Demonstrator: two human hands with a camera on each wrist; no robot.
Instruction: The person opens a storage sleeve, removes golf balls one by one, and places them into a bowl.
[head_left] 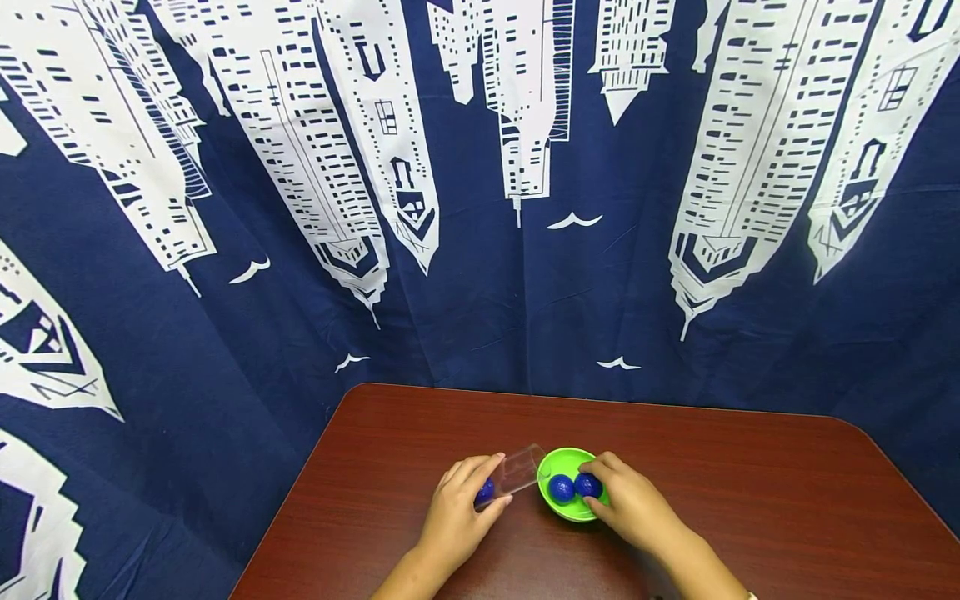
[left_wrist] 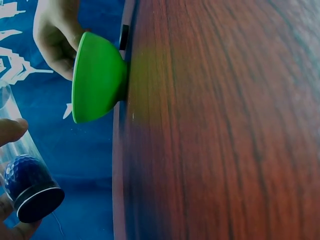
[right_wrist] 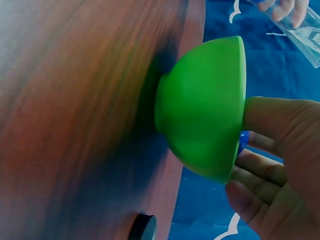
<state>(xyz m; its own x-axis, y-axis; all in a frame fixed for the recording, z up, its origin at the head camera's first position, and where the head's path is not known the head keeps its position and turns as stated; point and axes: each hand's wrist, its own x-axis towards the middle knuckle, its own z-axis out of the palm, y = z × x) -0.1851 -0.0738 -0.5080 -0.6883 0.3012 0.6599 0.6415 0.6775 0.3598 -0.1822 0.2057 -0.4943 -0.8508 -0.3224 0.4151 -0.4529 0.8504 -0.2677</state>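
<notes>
My left hand (head_left: pixel 456 510) grips a clear tube (head_left: pixel 521 468), tilted so that its far end comes close to the bowl's rim. Inside, a blue golf ball (left_wrist: pixel 26 175) rests at the tube's black base (left_wrist: pixel 40 204). The green bowl (head_left: pixel 564 459) stands on the table just to the right. Two more blue balls lie side by side in it, one on the left (head_left: pixel 561 489) and one on the right (head_left: pixel 588 485). Reaching over the rim, my right hand (head_left: pixel 633 504) pinches the right ball between thumb and fingers. From the right wrist view, the bowl wall mostly hides that ball.
The reddish-brown wooden table (head_left: pixel 420 425) has rounded far corners. Behind and beside it hangs a dark blue cloth (head_left: pixel 480 325) printed with white buildings and birds. A small black round object (right_wrist: pixel 143 227) lies on the table, close to the bowl.
</notes>
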